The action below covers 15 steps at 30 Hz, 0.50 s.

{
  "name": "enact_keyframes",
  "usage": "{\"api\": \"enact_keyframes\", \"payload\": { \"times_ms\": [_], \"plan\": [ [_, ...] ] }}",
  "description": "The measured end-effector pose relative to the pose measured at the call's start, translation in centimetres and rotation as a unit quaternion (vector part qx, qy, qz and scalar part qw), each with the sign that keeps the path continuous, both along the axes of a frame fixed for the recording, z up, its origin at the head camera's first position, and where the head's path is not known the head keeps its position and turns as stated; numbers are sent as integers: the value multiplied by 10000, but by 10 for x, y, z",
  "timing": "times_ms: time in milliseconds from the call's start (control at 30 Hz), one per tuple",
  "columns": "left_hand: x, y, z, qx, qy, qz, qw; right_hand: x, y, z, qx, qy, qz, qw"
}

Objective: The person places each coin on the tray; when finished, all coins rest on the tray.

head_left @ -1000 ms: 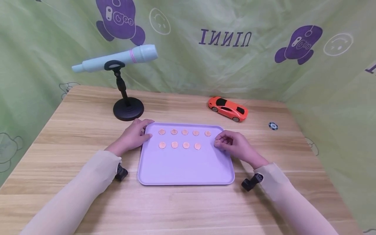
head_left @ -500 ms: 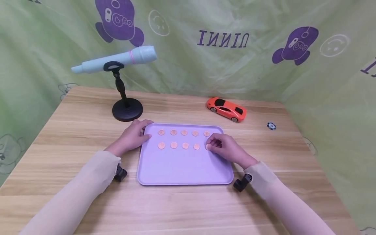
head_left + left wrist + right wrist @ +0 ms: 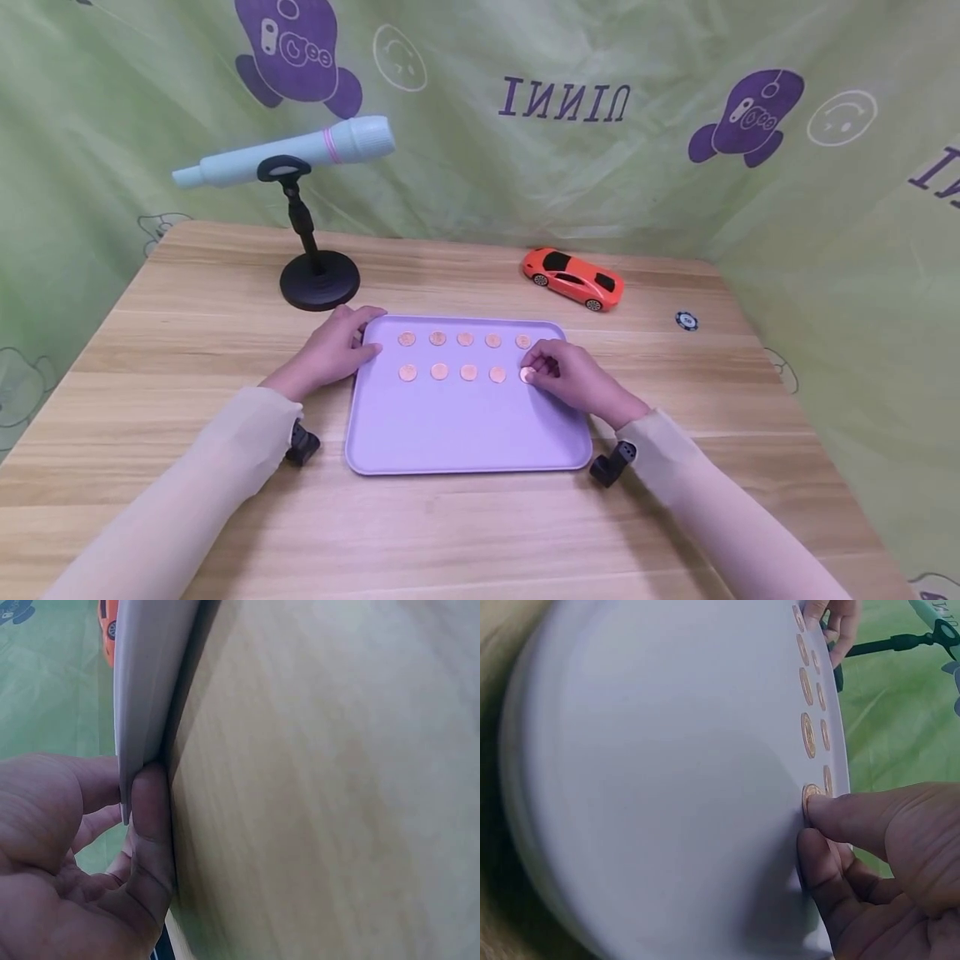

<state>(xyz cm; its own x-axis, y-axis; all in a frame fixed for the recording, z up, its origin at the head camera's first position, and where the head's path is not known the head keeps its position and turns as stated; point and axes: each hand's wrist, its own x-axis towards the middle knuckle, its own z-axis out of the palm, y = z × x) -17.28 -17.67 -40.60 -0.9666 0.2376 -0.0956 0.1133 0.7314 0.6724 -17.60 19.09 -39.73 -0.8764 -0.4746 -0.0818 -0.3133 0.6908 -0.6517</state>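
Observation:
A lilac tray [image 3: 465,429] lies on the wooden table, bearing copper coins in two rows. My left hand [image 3: 333,352] grips the tray's far left corner; the left wrist view has the rim [image 3: 146,697] between thumb and fingers. Over the right end of the nearer row, my right hand [image 3: 573,379] holds its fingers curled around a coin [image 3: 527,375]. The right wrist view puts the thumb on that same coin [image 3: 811,796], flat against the tray, with a fingertip just beside it. The upper row includes a coin [image 3: 465,339] near its middle.
A light blue microphone [image 3: 285,156] rests on a black stand [image 3: 320,281] behind the tray's left side. Toward the back are an orange toy car [image 3: 573,279] and, farther right, a poker chip [image 3: 686,321]. A green patterned curtain [image 3: 450,183] hangs behind the table.
My right hand has moved left over the tray and set its coin down at the nearer row's right end. The left hand keeps its hold on the corner.

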Motion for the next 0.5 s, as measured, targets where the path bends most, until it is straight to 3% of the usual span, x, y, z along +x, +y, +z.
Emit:
{"api": "enact_keyframes", "payload": {
  "times_ms": [500],
  "plan": [
    [0, -4, 0, -36, -31, 46, 10000, -3, -4, -1, -14, -37, -16, 10000]
  ]
}}
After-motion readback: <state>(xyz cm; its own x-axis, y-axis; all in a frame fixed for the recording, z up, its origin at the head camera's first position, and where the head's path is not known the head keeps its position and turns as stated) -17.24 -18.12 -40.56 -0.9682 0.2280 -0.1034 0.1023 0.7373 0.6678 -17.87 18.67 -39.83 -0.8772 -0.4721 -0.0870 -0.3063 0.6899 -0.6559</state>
